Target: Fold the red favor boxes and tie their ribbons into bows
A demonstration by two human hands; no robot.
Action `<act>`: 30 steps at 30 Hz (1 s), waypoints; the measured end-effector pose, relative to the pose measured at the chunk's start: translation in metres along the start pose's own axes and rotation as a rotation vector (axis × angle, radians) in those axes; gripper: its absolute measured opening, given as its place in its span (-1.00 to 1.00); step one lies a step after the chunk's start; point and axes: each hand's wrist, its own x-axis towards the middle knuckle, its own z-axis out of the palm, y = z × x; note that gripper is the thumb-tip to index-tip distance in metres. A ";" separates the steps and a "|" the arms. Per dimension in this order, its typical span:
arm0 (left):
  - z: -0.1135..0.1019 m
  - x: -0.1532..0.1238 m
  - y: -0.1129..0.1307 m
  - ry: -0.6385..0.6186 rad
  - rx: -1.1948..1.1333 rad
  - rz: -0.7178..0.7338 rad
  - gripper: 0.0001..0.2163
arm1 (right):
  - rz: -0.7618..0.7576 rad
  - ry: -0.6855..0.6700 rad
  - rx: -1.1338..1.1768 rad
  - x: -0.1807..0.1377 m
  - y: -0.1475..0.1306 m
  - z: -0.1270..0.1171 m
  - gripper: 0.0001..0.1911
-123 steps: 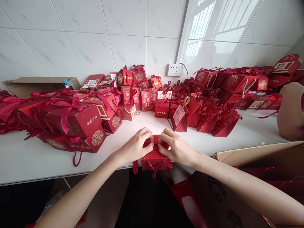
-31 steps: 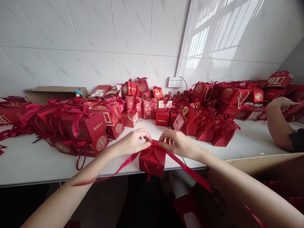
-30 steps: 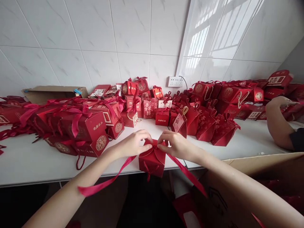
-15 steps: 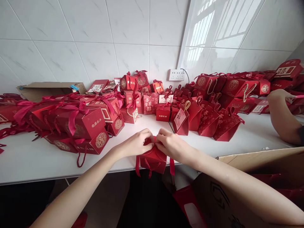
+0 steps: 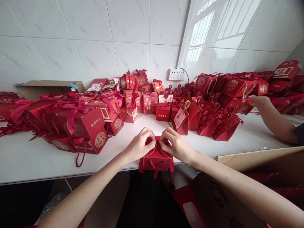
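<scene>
A small red gift box point(image 5: 156, 155) sits at the table's front edge, its curved top flaps folded together and a twisted red cord hanging down its front. Red ribbon point(image 5: 171, 165) hangs at both sides of the box. My left hand point(image 5: 142, 144) is closed in a pinch on ribbon at the upper left of the box. Opposite it, my right hand point(image 5: 175, 145) pinches ribbon at the upper right. The fingertips are close together over the flaps, and the ribbon between them is mostly hidden.
Piled red gift boxes point(image 5: 80, 123) stand left; upright red boxes point(image 5: 206, 117) stand behind and to the right. A co-worker's hand point(image 5: 260, 101) reaches among boxes at the far right. An open carton point(image 5: 228, 186) is below right. A power strip point(image 5: 176, 74) is on the wall.
My hands have moved slightly apart above the box. The box has turned to face me more squarely and shifted a little right. The co-worker's hand has moved left.
</scene>
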 end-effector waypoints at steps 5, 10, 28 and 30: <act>0.005 -0.006 -0.003 0.087 -0.034 0.012 -0.94 | -0.071 0.018 -0.026 -0.002 -0.002 0.001 -0.91; 0.007 -0.007 -0.002 0.120 -0.003 0.042 -0.93 | -0.049 0.002 -0.057 0.000 -0.006 0.001 -0.97; 0.002 0.000 0.015 0.019 0.321 0.034 -0.92 | -0.035 0.013 0.115 -0.004 0.006 -0.002 -0.93; 0.006 0.000 0.014 0.092 0.305 0.051 -0.92 | -0.065 0.021 0.088 -0.005 0.008 -0.003 -0.94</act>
